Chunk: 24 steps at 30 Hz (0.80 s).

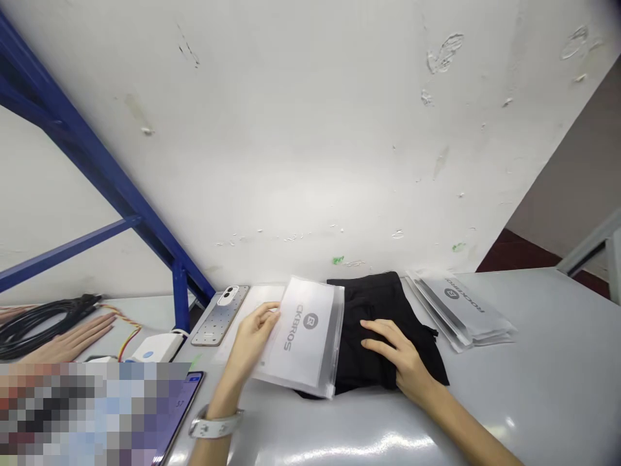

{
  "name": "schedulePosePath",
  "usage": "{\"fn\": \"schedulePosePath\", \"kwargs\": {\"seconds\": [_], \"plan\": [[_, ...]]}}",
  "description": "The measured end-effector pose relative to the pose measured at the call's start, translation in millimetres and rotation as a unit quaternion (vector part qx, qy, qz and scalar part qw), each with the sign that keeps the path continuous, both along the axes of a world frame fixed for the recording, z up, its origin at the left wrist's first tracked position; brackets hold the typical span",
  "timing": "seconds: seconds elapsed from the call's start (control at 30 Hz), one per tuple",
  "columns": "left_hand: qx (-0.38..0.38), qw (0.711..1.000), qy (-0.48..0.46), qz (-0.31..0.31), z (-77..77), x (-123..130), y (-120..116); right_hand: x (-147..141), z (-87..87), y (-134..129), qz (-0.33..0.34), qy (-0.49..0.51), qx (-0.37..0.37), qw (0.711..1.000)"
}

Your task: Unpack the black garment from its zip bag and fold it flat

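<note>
My left hand point(257, 333) pinches the left edge of a frosted zip bag point(305, 336) printed with a logo and letters. The bag is tilted and covers the left part of a folded black garment point(388, 298); whether anything is inside the bag I cannot tell. On the garment rests my right hand point(395, 353), its fingers apart and nothing held in them. Behind my left hand, a pale flat sheet or bag point(252, 304) lies partly hidden on the table.
Several similar printed bags point(466, 307) are stacked at the right. A phone in a dotted case point(220, 316) lies at the left, near a blue metal frame point(182, 291). Another person's hand point(72, 340) is beside a coiled black cable point(43, 323). A white box point(158, 347) stands nearby.
</note>
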<state>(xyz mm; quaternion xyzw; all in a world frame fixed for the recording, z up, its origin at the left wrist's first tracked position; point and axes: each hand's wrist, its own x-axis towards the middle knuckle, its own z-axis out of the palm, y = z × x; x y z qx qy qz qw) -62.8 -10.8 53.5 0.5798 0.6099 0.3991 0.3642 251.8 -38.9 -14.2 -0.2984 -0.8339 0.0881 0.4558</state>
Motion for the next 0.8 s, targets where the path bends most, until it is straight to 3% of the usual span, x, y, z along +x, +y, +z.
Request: {"fn": "schedulePosePath", "kwargs": {"seconds": [0.1, 0.27, 0.37, 0.53, 0.67, 0.8], "plan": [[0.013, 0.997, 0.0, 0.076, 3.4, -43.7, 12.7, 10.7, -2.5, 7.3, -0.044, -0.005, -0.047, 0.998], [-0.071, 0.989, 0.082, 0.1, -13.7, -91.5, 38.7, 35.5, -2.0, 21.0, -0.06, -0.09, -0.174, 0.979], [-0.104, 0.974, 0.142, 0.142, -24.3, -98.0, 49.5, 46.6, 4.3, 24.9, -0.076, -0.078, -0.198, 0.974], [-0.108, 0.96, 0.186, 0.18, -29.5, -92.3, 59.0, 48.2, 15.2, 24.6, -0.207, -0.036, -0.235, 0.949], [-0.094, 0.96, 0.209, 0.16, -28.9, -88.5, 65.1, 40.1, 13.8, 20.4, -0.25, -0.081, -0.32, 0.91], [-0.085, 0.968, 0.201, 0.126, -29.3, -90.5, 72.0, 32.3, 11.1, 16.0, -0.245, -0.105, -0.353, 0.897]]}}
